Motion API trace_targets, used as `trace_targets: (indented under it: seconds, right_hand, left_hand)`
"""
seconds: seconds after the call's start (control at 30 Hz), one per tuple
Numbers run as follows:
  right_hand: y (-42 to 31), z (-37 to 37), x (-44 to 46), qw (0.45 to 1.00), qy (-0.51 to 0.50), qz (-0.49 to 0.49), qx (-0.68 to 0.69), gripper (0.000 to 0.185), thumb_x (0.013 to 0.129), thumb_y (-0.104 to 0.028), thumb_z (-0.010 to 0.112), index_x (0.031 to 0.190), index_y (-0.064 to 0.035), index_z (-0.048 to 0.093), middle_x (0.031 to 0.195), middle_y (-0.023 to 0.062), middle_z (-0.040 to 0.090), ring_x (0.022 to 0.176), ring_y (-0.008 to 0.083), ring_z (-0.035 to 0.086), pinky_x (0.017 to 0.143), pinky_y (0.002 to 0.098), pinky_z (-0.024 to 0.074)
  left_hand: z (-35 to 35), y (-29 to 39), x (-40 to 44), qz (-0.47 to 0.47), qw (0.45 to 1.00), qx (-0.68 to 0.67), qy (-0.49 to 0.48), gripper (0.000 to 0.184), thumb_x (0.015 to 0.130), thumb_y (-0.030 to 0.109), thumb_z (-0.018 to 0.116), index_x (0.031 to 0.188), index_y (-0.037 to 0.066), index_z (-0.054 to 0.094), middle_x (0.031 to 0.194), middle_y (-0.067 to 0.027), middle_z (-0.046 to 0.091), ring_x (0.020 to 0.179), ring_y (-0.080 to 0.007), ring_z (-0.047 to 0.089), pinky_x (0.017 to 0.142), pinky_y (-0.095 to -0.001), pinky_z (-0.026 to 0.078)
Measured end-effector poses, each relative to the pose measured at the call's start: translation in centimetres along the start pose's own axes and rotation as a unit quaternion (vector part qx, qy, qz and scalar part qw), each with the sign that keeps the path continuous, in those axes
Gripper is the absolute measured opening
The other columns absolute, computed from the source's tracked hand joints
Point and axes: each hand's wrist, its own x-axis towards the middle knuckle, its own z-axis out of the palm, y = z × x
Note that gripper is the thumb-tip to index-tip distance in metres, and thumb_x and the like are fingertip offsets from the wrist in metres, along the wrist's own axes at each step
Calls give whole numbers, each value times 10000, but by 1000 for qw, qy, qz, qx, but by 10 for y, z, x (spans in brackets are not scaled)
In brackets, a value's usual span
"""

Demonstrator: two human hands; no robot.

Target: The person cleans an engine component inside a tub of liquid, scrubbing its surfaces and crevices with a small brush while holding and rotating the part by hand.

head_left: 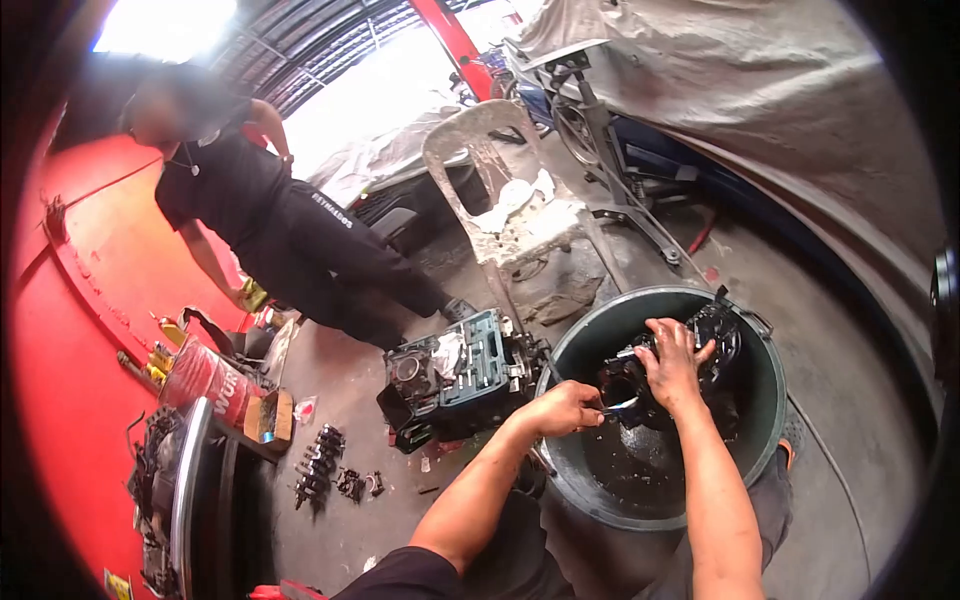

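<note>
In the head view a dark, wet, oily engine part leans inside a large round tub, its upper end at the far rim. My right hand lies over the part with fingers spread, gripping it from above. My left hand is closed around a slim tool with a pale tip, whose kind I cannot make out. That tip is close to the part's left end; I cannot tell whether they touch. Murky liquid with bits in it covers the tub's bottom.
Left of the tub are an engine block and an open green tool case. A crankshaft and small metal parts lie on the floor. A dirty plastic chair stands behind the tub. Another person stands at the left.
</note>
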Motion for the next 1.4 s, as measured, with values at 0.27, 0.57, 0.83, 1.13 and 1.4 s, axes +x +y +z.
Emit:
trace_targets:
  seconds: [0.27, 0.57, 0.83, 1.13, 1.4]
  right_hand:
    - [-2, 0, 2, 1000, -2, 10, 12, 456, 907, -312, 703, 1326, -223, 548, 1355, -10, 506, 1351, 255, 429, 1101, 780, 58]
    - [-7, -6, 2, 1000, -13, 12, 9, 455, 924, -354, 676, 1344, -228, 551, 1377, 9, 507, 1354, 269, 430, 1106, 777, 68]
    - [-6, -1, 3, 1000, 4, 5, 13, 459, 893, -265, 718, 1317, -228, 547, 1345, 6, 511, 1331, 250, 439, 1105, 745, 81]
    - [-10, -2, 1, 1000, 6, 14, 26, 450, 882, -272, 725, 1301, -206, 575, 1340, 3, 515, 1326, 256, 449, 1118, 748, 46]
    - [-1, -7, 0, 1000, -13, 9, 14, 482, 886, -289, 725, 1331, -222, 552, 1351, -10, 513, 1341, 249, 438, 1111, 767, 57]
  left_hand:
    - [53, 5, 35, 51, 976, 169, 130, 293, 881, 207, 676, 1012, -41, 590, 938, -273, 673, 995, -434, 658, 852, -496, 497]
    - [29, 19, -6, -11, 922, 298, 246, 445, 944, 200, 587, 1385, 186, 526, 986, -213, 719, 892, -403, 698, 764, -520, 540]
    - [59, -7, 33, 99, 944, 256, 182, 185, 851, 114, 612, 1007, 16, 623, 940, -230, 697, 921, -392, 692, 765, -495, 541]
    - [37, -14, 27, 123, 969, 166, 135, 251, 832, 110, 690, 1040, -23, 643, 997, -244, 687, 1015, -404, 664, 863, -447, 515]
    - [32, -16, 28, 109, 991, -65, 40, 351, 877, 107, 671, 1205, -12, 626, 815, -58, 647, 753, -190, 611, 653, -367, 497]
